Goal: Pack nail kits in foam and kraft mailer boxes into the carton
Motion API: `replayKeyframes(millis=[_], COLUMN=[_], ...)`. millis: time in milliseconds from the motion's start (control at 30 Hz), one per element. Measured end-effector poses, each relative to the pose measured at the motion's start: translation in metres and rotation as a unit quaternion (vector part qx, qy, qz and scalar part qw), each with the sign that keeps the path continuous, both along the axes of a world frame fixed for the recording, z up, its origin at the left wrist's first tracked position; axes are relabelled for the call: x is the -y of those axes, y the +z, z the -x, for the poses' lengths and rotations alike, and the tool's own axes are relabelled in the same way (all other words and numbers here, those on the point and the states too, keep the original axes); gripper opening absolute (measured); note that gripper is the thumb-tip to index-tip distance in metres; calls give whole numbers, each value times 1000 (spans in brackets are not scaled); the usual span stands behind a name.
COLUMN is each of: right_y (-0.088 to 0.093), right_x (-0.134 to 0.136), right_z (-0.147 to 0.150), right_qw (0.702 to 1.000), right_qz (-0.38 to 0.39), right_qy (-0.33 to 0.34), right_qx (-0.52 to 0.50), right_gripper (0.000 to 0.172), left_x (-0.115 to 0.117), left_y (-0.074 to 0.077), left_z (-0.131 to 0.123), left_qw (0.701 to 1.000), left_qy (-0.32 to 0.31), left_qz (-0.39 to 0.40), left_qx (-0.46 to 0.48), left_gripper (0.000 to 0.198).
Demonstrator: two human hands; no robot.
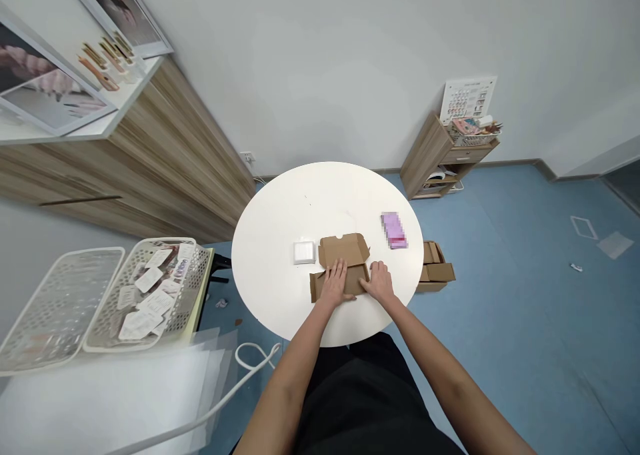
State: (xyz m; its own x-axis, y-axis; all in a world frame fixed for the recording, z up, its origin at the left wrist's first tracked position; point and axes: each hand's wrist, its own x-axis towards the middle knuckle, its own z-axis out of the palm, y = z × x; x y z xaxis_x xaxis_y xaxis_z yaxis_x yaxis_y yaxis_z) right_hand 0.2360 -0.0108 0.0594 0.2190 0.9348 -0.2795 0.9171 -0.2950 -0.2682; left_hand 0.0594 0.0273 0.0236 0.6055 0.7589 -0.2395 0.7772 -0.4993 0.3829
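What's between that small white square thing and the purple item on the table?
The open cardboard box lies between them, as the head view shows.

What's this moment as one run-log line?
left hand: on open cardboard box; right hand: at box's right side; nearby: white square item, purple item; surface: white table

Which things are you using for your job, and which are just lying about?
In the job:
open box, being handled
table, underneath
white square and purple item, probably, being close by
carton beside the table, perhaps

Just lying about, it seems:
basket of cards
cord
picture frames
shelf
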Motion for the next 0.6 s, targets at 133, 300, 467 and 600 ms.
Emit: replayKeyframes(millis=[133,300,467,600], right_y=[2,-4,-10,-17], right_x=[-1,-10,-11,-10], right_z=[1,5,3,1], right_qw=[978,958,960,962], right_qz=[8,103,92,85], right_qy=[207,269,265,259], right_qx=[-19,9,-1,-16], right_gripper=[97,123,127,133], left_x=[-4,-6,-5,-6], left_y=[-1,2,13,16], left_z=[0,4,37,83], left_qw=[1000,998,998,994], left_qy=[-18,-43,5,81], left_qz=[-6,9,-13,-22], left_qx=[22,42,62,63], left_gripper=[120,123,117,110])
